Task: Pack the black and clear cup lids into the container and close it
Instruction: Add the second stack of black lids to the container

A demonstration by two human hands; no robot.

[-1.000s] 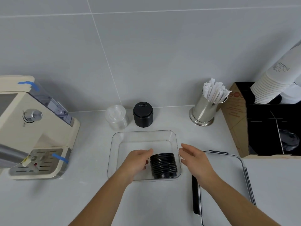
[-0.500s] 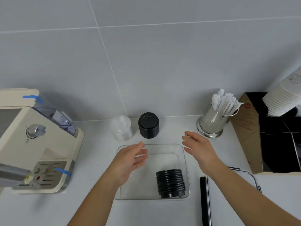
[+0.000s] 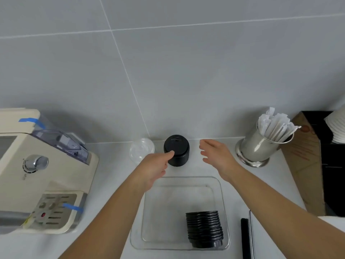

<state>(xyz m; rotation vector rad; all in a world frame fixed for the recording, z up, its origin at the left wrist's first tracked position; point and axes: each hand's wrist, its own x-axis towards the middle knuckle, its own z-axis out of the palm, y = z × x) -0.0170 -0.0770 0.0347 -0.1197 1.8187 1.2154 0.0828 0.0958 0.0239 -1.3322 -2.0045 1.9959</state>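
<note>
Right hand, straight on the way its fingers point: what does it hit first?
Probably the upright stack of black cup lids by the wall; the right hand points left-forward at it, a gap between. Depth is unclear.

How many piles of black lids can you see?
2. One black stack lies in the clear container; another black stack stands by the wall, between both hands.

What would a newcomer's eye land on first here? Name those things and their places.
Two bare hands reach across the counter: the left hand touches a standing stack of black lids by the wall, the right hand open beside it. Nearer, a clear container holds another black lid stack lying sideways in its right corner.
</note>
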